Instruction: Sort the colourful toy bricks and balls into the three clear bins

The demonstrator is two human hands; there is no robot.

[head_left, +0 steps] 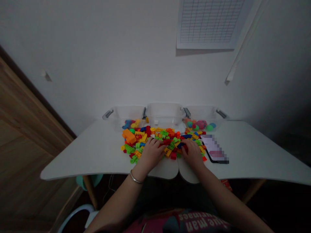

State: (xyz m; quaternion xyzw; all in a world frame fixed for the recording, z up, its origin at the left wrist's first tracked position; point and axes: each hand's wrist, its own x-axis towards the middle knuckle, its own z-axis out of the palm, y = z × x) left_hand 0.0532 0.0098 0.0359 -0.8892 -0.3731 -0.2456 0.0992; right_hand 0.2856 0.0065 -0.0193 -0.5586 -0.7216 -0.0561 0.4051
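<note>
A loose pile of toy bricks (159,130), in red, yellow, green, orange and blue, covers the middle of the table. My left hand (152,151) rests over the front of the pile with its fingers apart. Close to its fingertips lies a red brick (167,142). On the right side of the pile, my right hand (193,152) has its fingers bent around a blue brick (180,145); a bit of red shows by its thumb. Between the two hands lie a yellow brick (167,152) and a dark pink brick (173,156).
Three clear plastic bins stand along the wall: the left bin (128,111) and right bin (201,111) hold colourful pieces, the middle bin (165,110) a small white piece. A phone (213,149) lies right of the pile. The white table (80,155) has a curved front edge.
</note>
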